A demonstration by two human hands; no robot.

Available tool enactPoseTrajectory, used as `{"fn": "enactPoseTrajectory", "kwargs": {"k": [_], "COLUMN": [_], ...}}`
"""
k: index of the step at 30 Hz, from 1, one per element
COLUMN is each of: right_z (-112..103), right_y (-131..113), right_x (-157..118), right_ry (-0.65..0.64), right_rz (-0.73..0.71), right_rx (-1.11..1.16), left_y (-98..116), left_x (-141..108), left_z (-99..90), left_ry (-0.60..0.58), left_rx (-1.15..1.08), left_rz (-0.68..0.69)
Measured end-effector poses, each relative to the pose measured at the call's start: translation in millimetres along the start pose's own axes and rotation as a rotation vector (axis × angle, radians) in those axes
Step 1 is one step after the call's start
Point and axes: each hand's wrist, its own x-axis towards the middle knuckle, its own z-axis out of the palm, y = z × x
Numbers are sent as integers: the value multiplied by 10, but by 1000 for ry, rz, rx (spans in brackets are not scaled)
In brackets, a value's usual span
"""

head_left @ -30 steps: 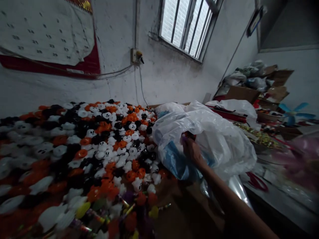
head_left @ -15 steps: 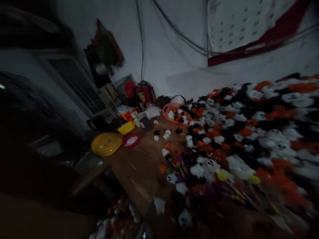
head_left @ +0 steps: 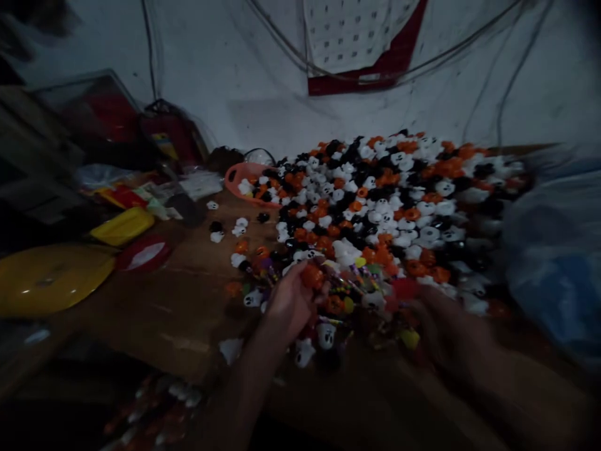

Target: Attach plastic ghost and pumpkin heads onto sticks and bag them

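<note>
My left hand [head_left: 295, 299], at the middle of the view, has its fingers closed round an orange pumpkin piece [head_left: 312, 276]. To the right, my right hand [head_left: 436, 316] is blurred and dark; a red item [head_left: 404, 289] shows at its fingertips, but its grip is unclear. Between and beyond my hands spreads a large pile of white ghost, orange pumpkin and black pieces [head_left: 385, 216]. Colourful patterned sticks with yellow ends [head_left: 359, 263] lie among the nearer pieces.
A pink basket [head_left: 233, 180] holding pieces lies at the pile's left. Further left are a yellow tray [head_left: 123, 227], a red dish [head_left: 143, 253] and a yellow hard surface [head_left: 51, 275]. A bluish plastic bag [head_left: 554, 250] stands at the right. More pieces are below the table's edge.
Both my hands have come into view, the left with an orange pumpkin piece. The camera has turned right, so the yellow and red items sit further left and the bag shows.
</note>
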Motion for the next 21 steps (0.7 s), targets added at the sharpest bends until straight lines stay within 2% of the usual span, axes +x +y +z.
{"fn": "enactPoseTrajectory", "kwargs": {"k": [2, 5, 8, 12, 17, 21], "right_z": [7, 198, 365, 370, 362, 449], "right_y": [-129, -324, -446, -510, -574, -589], "right_x": [27, 118, 127, 101, 95, 100], "right_ry": [-3, 25, 29, -41, -25, -7], "right_rz": [-23, -91, -113, -67, -48, -8], "right_rx": [-23, 9, 76, 124, 186, 224], "left_y": [3, -15, -55, -115, -127, -137], "left_x": [-31, -59, -21, 63, 119, 147], "left_z": [5, -25, -58, -31, 38, 62], "left_ry": [9, 23, 89, 122, 100, 237], "left_rx": [14, 93, 137, 124, 5, -7], "left_rz": [-15, 49, 111, 101, 72, 77]}}
